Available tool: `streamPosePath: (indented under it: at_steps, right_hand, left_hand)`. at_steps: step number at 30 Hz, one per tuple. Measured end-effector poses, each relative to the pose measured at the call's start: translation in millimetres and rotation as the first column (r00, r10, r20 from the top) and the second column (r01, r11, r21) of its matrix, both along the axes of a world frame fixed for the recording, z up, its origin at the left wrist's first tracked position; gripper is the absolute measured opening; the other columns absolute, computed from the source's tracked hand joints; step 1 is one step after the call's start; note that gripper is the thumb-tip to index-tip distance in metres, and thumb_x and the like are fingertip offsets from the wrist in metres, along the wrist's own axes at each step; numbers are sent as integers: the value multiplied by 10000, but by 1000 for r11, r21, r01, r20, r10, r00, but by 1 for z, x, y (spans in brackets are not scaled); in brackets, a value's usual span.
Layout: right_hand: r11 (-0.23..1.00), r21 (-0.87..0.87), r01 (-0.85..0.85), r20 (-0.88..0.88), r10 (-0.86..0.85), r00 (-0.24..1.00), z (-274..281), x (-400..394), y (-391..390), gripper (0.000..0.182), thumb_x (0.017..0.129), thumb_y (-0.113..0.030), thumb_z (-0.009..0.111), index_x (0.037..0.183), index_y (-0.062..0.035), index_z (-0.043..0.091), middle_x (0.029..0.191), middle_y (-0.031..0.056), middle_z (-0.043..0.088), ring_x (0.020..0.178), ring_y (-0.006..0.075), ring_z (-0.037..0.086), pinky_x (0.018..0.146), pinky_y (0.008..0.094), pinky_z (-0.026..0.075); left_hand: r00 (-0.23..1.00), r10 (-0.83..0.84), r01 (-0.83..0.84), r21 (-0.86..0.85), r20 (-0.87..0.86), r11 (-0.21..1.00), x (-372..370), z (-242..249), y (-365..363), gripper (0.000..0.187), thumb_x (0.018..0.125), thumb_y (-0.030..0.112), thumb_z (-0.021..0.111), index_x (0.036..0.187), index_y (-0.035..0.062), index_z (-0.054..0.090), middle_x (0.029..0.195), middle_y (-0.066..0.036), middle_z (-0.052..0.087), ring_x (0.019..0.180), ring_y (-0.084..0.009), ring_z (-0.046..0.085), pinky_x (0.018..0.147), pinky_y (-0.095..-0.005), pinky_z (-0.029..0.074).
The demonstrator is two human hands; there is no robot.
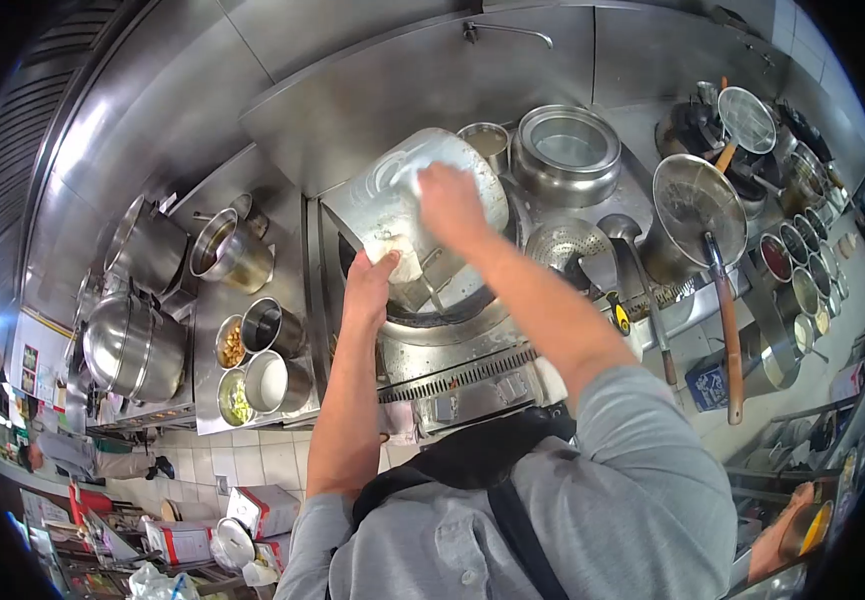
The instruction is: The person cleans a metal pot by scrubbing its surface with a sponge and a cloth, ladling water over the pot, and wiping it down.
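Note:
A large metal pot lies tipped on its side over the wok burner, whitish smears on its wall. My left hand grips a white cloth against the pot's lower edge, thumb on top. Over the pot's upper side is my right hand, blurred by motion, its fingers curled against the smeared metal. What it holds is hidden. Just right of the burner sit a perforated skimmer and a ladle.
Behind stand a wide steel pot and a smaller container. A long-handled strainer rests at the right. Leftward, a counter holds several pots, including a tall one, and a bowl of chopped greens. A faucet projects from the wall.

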State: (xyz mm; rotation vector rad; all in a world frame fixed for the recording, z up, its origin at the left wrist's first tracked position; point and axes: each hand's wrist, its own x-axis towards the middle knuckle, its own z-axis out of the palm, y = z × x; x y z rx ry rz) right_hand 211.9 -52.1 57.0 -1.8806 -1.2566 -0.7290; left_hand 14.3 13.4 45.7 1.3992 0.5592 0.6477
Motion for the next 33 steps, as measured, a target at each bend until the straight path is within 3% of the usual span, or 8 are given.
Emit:
streamPosePath:
  at_steps: [4, 11, 15, 19, 26, 29, 32, 33]
  right_hand:
    - [933, -164, 321, -164, -347, 924, 23, 84, 2, 170, 877, -140, 617, 991, -100, 736, 1042, 112, 703, 1049, 303, 668, 869, 507, 490]
    - [986, 37, 160, 61, -162, 985, -12, 27, -9, 183, 880, -146, 634, 1013, -90, 746, 1014, 101, 703, 1052, 297, 672, 879, 508, 502]
    - [953, -82, 293, -187, -303, 934, 13, 98, 14, 169, 859, -102, 622, 950, -86, 763, 946, 132, 713, 943, 333, 697, 798, 498, 548]
    - [994, -34, 106, -16, -107, 994, 10, 18, 8, 186, 889, -110, 614, 1003, -98, 760, 1053, 129, 720, 1032, 334, 680, 901, 507, 514]
    - [940, -276, 201, -217, -265, 940, 41, 103, 29, 229, 901, -102, 614, 1080, -108, 756, 1138, 115, 694, 1166, 314, 646, 939, 519, 498]
    - [976, -122, 180, 79, -171, 982, 12, 50, 49, 212, 922, -106, 610, 1068, -115, 763, 1167, 120, 698, 1189, 311, 645, 942, 509, 504]
    - [953, -282, 113, -20, -124, 992, 36, 63, 32, 254, 934, -106, 606, 1129, -121, 766, 1224, 125, 700, 1220, 314, 643, 955, 502, 509]
    - [907, -370, 203, -36, -232, 972, 44, 87, 36, 262, 937, -110, 607, 1151, -124, 757, 1231, 114, 700, 1203, 308, 650, 959, 498, 508]
  left_hand:
    - [1000, -18, 18, 17, -16, 1000, -1, 0, -3, 385, 1007, 42, 632, 1379, -47, 585, 1328, -118, 691, 1206, -210, 639, 1088, -353, 442]
    - [1000, -27, 27, 28, -9, 999, 0, -1, -4, 389, 1008, 41, 632, 1383, -52, 583, 1333, -116, 691, 1214, -201, 637, 1090, -344, 445]
    - [1000, -18, 19, 38, -10, 999, -1, 2, -17, 391, 1007, 45, 631, 1383, -50, 580, 1327, -113, 691, 1209, -197, 636, 1083, -339, 448]
    - [999, -46, 47, 56, -17, 997, -5, -6, -18, 400, 1004, 60, 637, 1384, -50, 575, 1308, -102, 694, 1184, -188, 638, 1065, -337, 458]
    - [997, -6, 10, 60, -70, 998, -1, -3, -25, 383, 1011, 57, 637, 1375, -44, 572, 1292, -104, 695, 1161, -179, 644, 1055, -325, 461]
    - [998, -14, 16, 43, -61, 999, -5, -4, -31, 373, 1014, 49, 634, 1370, -43, 570, 1300, -109, 693, 1169, -178, 642, 1058, -324, 460]
    - [998, -3, 6, 53, -59, 999, 0, -2, -33, 371, 1017, 49, 631, 1371, -43, 568, 1306, -110, 691, 1177, -174, 639, 1064, -324, 457]
    - [998, 7, -3, 60, -64, 998, -1, -2, -35, 372, 1018, 50, 631, 1372, -43, 567, 1307, -110, 691, 1180, -173, 638, 1067, -324, 456]
